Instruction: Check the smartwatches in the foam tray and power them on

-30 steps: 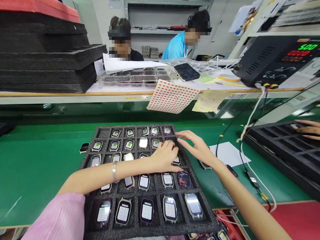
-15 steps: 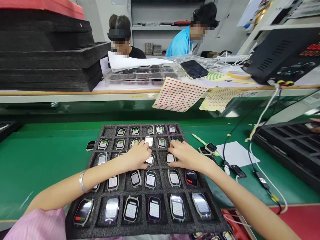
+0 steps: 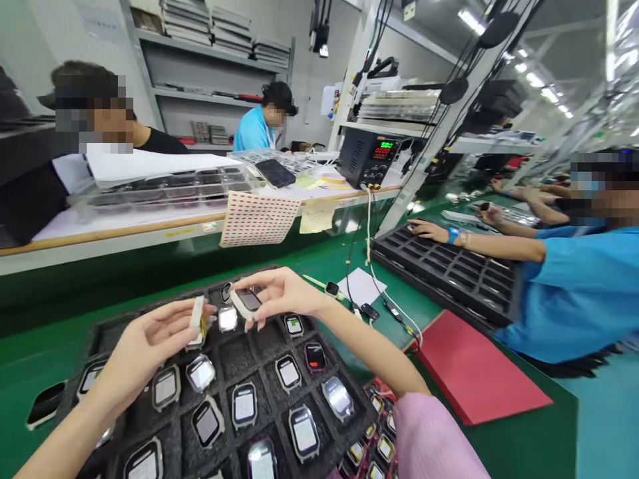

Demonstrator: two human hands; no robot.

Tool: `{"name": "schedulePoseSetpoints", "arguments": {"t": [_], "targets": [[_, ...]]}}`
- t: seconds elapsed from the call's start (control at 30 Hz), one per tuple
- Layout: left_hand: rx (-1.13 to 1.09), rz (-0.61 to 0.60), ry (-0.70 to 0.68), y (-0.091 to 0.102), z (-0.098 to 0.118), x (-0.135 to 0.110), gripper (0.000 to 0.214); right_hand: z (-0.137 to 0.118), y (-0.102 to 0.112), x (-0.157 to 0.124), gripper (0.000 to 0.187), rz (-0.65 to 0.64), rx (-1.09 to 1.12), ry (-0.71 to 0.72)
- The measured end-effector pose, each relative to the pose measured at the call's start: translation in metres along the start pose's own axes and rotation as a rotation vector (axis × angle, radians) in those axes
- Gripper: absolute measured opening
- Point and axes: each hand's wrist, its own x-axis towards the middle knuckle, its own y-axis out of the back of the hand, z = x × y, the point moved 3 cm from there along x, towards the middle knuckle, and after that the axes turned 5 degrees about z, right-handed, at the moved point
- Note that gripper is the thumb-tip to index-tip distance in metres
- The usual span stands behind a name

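Observation:
A black foam tray [image 3: 259, 342] on the green bench holds several smartwatch bodies with lit screens, one per cell. My left hand [image 3: 144, 342] is raised above the tray's left part and pinches a white watch body [image 3: 197, 319] edge-on. My right hand [image 3: 282, 293] hovers over the tray's far side and grips another watch body [image 3: 245, 301] with its dark screen facing up. The two lifted watches are close together, a little apart.
A co-worker in blue [image 3: 574, 293] sits at the right with a hand on a second black foam tray [image 3: 449, 269]. A red pad [image 3: 474, 372], white paper [image 3: 362, 286] and cables lie between. A power supply [image 3: 372, 156] and sticker sheets [image 3: 257, 216] sit on the raised shelf.
Both hands have lifted off the tray, each with a watch body in it. The camera has swung to the right, which brings the co-worker in blue into view.

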Motion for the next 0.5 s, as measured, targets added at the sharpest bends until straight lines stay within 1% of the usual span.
{"name": "schedulePoseSetpoints", "arguments": {"t": [0.07, 0.1, 0.17, 0.27, 0.33, 0.43, 0.5], "targets": [[-0.15, 0.047, -0.022, 0.004, 0.017, -0.005, 0.05, -0.002, -0.01, 0.012, 0.056, 0.145, 0.121, 0.079], [-0.216, 0.033, -0.019, 0.004, 0.022, -0.007, 0.049, -0.003, -0.014, 0.016, 0.052, 0.2, 0.166, 0.102], [-0.335, -0.026, 0.006, 0.003, 0.027, -0.009, 0.049, -0.002, -0.022, 0.024, 0.047, 0.251, 0.231, 0.1], [-0.474, -0.129, 0.081, -0.001, 0.02, -0.005, 0.045, 0.004, -0.026, 0.029, 0.046, 0.253, 0.273, 0.049], [-0.548, -0.158, 0.147, -0.003, 0.011, -0.001, 0.039, 0.009, -0.027, 0.031, 0.045, 0.243, 0.269, 0.013], [-0.575, -0.129, 0.21, -0.003, 0.003, 0.004, 0.034, 0.016, -0.028, 0.031, 0.045, 0.227, 0.232, -0.023], [-0.538, -0.111, 0.206, -0.003, 0.001, 0.005, 0.036, 0.018, -0.03, 0.03, 0.047, 0.216, 0.192, -0.026]]}}
